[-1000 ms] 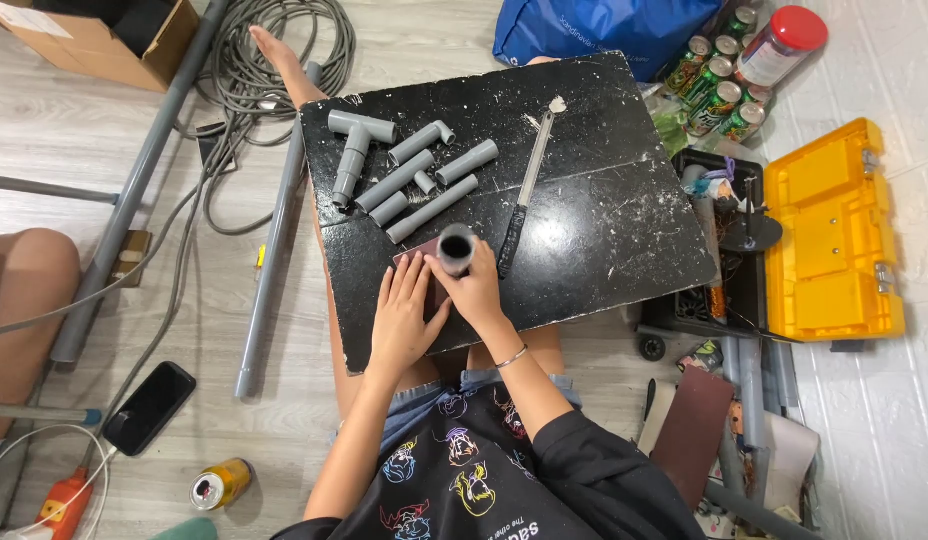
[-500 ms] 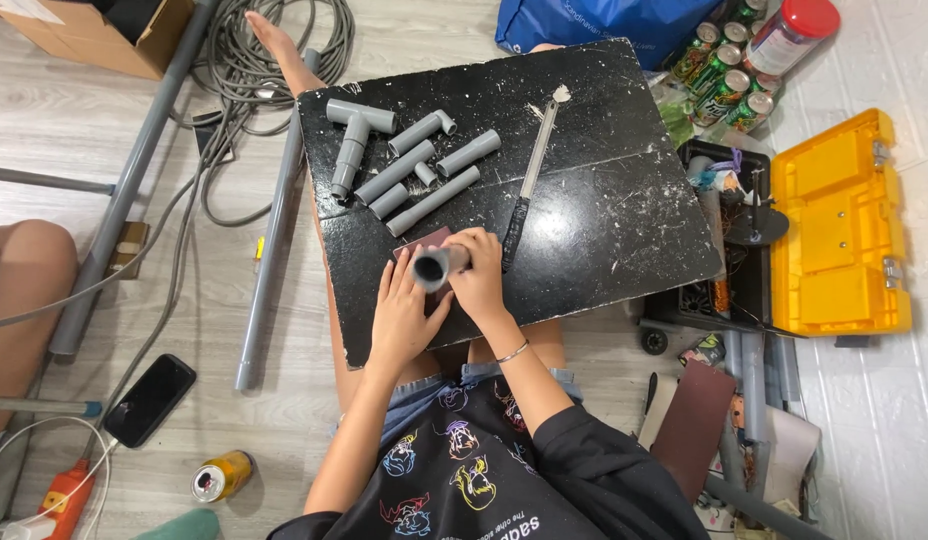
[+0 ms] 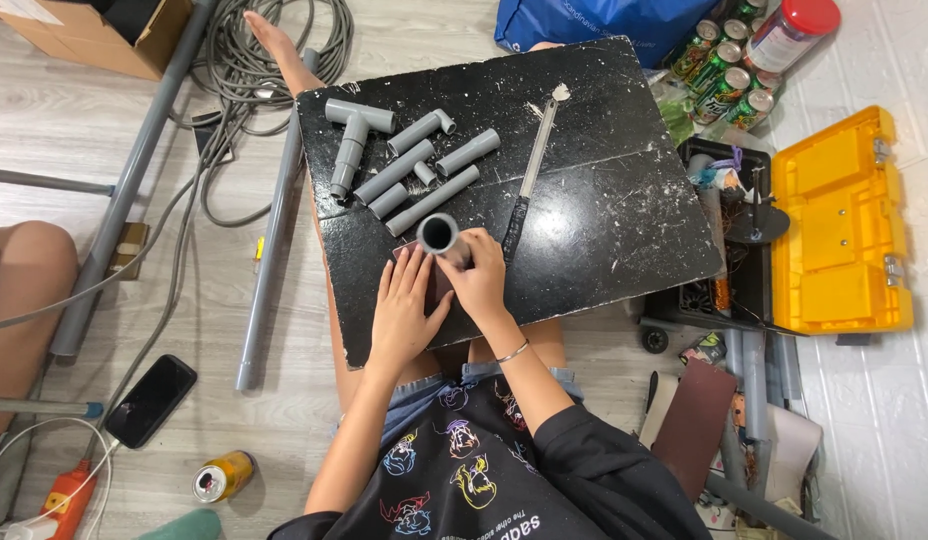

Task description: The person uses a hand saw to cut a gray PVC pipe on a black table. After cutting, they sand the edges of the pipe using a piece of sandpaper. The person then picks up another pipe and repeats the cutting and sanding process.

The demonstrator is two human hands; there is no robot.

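A black, paint-flecked board (image 3: 604, 230) rests on my lap. My right hand (image 3: 481, 283) grips a short grey pipe piece (image 3: 439, 236), its open end turned up toward the camera and its lower end down on the board. My left hand (image 3: 404, 315) lies flat beside it with fingers spread, pressing on a small reddish-brown sheet (image 3: 401, 252) under the pipe. The two hands touch at the thumbs.
Several grey pipe pieces (image 3: 429, 165) and a T fitting (image 3: 352, 128) lie at the board's far left, with a long black-handled blade tool (image 3: 529, 180) beside them. A yellow toolbox (image 3: 834, 225) stands open on the right. On the floor are drink cans (image 3: 724, 75), a long pipe (image 3: 272, 235), a phone (image 3: 150, 400) and cables (image 3: 274, 50).
The pipe piece in my right hand has shifted a little left and then away from me on the sheet. My left hand has stayed flat in the same place.
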